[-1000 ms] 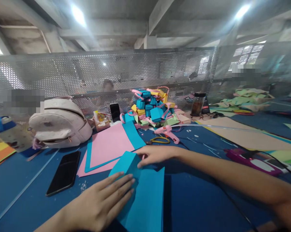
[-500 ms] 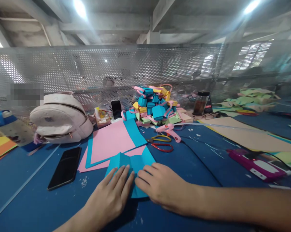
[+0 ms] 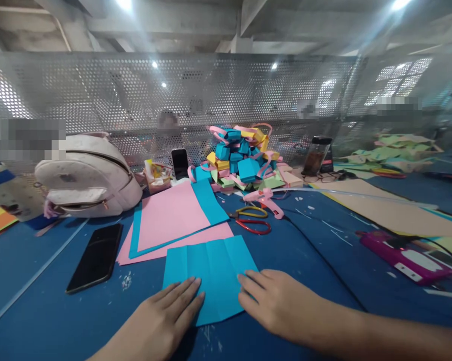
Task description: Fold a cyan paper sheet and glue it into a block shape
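A creased sheet of blue paper (image 3: 218, 271) lies spread on the blue table in front of me, with fold lines running along it. My left hand (image 3: 169, 311) rests flat on its lower left part, fingers stretched out. On its right edge lies my right hand (image 3: 273, 301), fingers extended and slightly bent. Just beyond the sheet is a stack of pink paper (image 3: 173, 218) with blue sheets. Scissors (image 3: 251, 219) with yellow and red handles lie right of that stack, beside a pink glue gun (image 3: 265, 200).
A heap of folded paper boxes (image 3: 241, 158) stands at the back. To the left are a black phone (image 3: 95, 258), a white backpack (image 3: 86, 180) and a bottle (image 3: 19, 195). At right lie a magenta power strip (image 3: 406, 258) and beige sheets (image 3: 384, 205). A cable (image 3: 323, 260) crosses the table.
The blue paper, raised in folds before, now lies opened out flatter. My hands have moved apart, the right one to the sheet's right edge. The view has shifted slightly.
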Demonstrator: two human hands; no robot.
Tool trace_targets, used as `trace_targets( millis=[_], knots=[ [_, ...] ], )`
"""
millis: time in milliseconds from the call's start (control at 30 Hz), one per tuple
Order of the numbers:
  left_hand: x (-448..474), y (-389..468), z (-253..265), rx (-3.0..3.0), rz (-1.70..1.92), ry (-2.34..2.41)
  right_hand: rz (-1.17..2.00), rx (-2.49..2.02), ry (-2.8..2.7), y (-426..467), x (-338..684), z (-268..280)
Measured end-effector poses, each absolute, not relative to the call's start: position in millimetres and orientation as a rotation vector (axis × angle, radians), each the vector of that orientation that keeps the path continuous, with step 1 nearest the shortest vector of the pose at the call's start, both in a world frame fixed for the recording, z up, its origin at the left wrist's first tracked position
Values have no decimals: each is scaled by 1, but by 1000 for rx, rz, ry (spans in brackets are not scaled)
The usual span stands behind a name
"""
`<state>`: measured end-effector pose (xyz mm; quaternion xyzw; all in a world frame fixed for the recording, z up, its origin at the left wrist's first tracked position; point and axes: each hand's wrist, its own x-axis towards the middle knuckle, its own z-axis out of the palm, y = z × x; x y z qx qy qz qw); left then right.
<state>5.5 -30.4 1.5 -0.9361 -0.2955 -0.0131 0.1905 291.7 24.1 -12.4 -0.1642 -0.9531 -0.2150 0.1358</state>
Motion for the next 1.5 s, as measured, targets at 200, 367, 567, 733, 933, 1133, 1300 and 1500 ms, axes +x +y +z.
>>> trace_targets(
  millis=[200,367,567,733,933,1133,1300,1500],
  knots=[
    [-4,-30,-1,-2521,-249,-739,-608,-424,-2796,37,294,2],
    [4,-32,-5,-2465,-232,-818,-642,-432,-2828,51,287,12],
    [10,-18,6,-2669,-195,-1004,-390,-313,-2993,53,277,17],
    [7,-10,11,-2935,-100,-1169,-278,-223,-3015,60,272,16],
    [1,-4,13,-3147,-167,-1243,-139,-201,-3029,78,270,7],
    [-6,1,10,-3098,-503,-1418,230,-424,-3024,90,267,-1],
    [-14,5,9,-3016,-581,-1542,583,-629,-2914,96,264,-1],
    [-15,12,13,-2986,-589,-1429,623,-662,-2953,96,265,0]
  ],
)
